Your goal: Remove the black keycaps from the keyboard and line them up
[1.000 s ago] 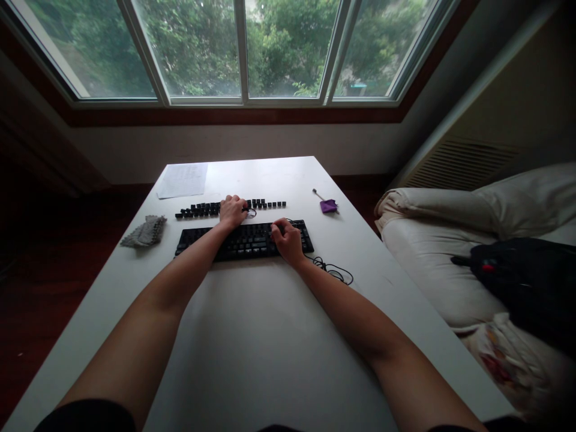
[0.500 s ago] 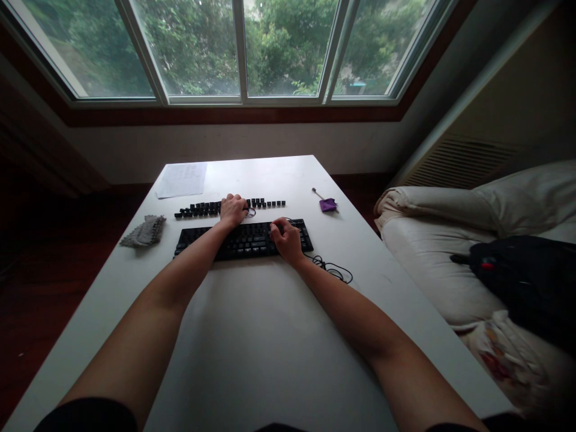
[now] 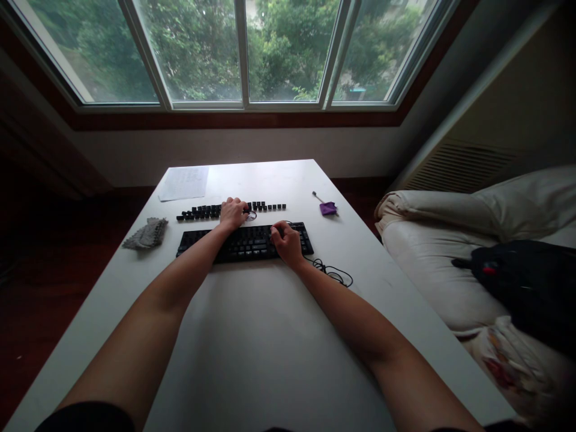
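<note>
A black keyboard lies across the white table, with keys on its middle part. Behind it, loose black keycaps stand in rows. My left hand rests at these rows, its fingers curled and closed; a thin ring-shaped tool sticks out at its thumb side, apparently in its grip. My right hand is over the keyboard's right part, thumb and fingers pinched together. What lies between those fingertips is hidden.
A grey cloth sits left of the keyboard, a printed paper sheet at the back left. A purple pouch with a thin stick lies right. Coiled black cable lies near the right forearm. A sofa flanks the table.
The whole view has shifted slightly downward in the picture as the head moved. Both hands keep their places and their grip over the keycaps and keyboard.
</note>
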